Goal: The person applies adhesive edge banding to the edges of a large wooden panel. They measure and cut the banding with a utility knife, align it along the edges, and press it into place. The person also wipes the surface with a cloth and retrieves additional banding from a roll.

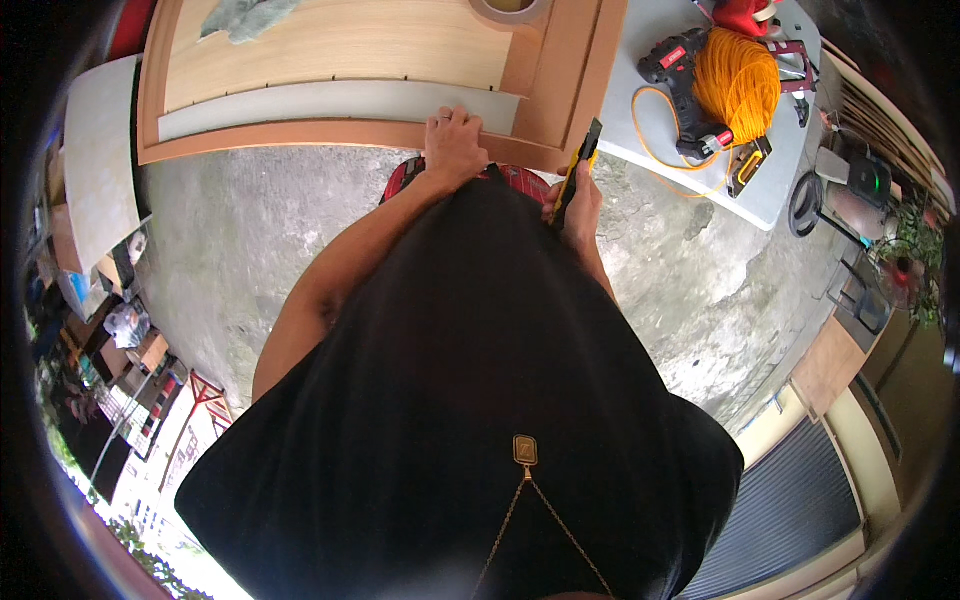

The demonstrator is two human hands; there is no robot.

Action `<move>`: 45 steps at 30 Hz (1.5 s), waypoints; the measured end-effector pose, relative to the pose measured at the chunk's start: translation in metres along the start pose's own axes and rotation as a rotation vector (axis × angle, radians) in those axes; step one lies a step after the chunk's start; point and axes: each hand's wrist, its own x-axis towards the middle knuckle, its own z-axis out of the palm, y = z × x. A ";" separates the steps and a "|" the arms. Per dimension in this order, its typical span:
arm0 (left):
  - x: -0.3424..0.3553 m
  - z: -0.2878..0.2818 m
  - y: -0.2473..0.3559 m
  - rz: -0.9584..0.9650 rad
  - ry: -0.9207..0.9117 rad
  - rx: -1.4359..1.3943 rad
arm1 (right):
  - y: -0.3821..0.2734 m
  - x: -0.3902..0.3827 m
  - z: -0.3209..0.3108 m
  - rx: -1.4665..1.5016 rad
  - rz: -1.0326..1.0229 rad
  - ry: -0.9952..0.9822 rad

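My left hand [455, 146] rests on the near edge of a brown-framed wooden panel [570, 75]. Its fingers are bent and a little apart, with the tips touching a long pale grey strip [330, 108] that lies along the inside of the frame. A ring is on one finger. My right hand [578, 205] is closed around a black and yellow utility knife [574, 178], held just off the panel's near right corner with its tip pointing up and away from me. Small dark marks run along the strip's far edge.
On the panel lie a roll of tape [508, 8] and a crumpled grey-green piece [245, 18]. The white table [640, 140] at the right bears a cordless drill [690, 85], orange cord [738, 85] and a yellow-black tool [750, 165]. A fan [905, 272] stands far right.
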 end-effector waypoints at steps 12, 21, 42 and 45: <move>0.011 0.029 0.085 0.037 -0.044 -0.019 | -0.049 0.067 -0.055 -0.187 -0.331 -0.093; 0.016 0.045 0.094 0.076 -0.059 -0.225 | -0.057 0.083 -0.052 -0.349 -0.369 -0.105; 0.052 -0.005 0.082 -0.006 -0.334 0.200 | -0.047 0.102 -0.046 -0.643 -0.697 -0.065; 0.051 -0.010 0.091 -0.110 -0.380 0.232 | -0.077 0.094 -0.023 -0.861 -0.727 -0.084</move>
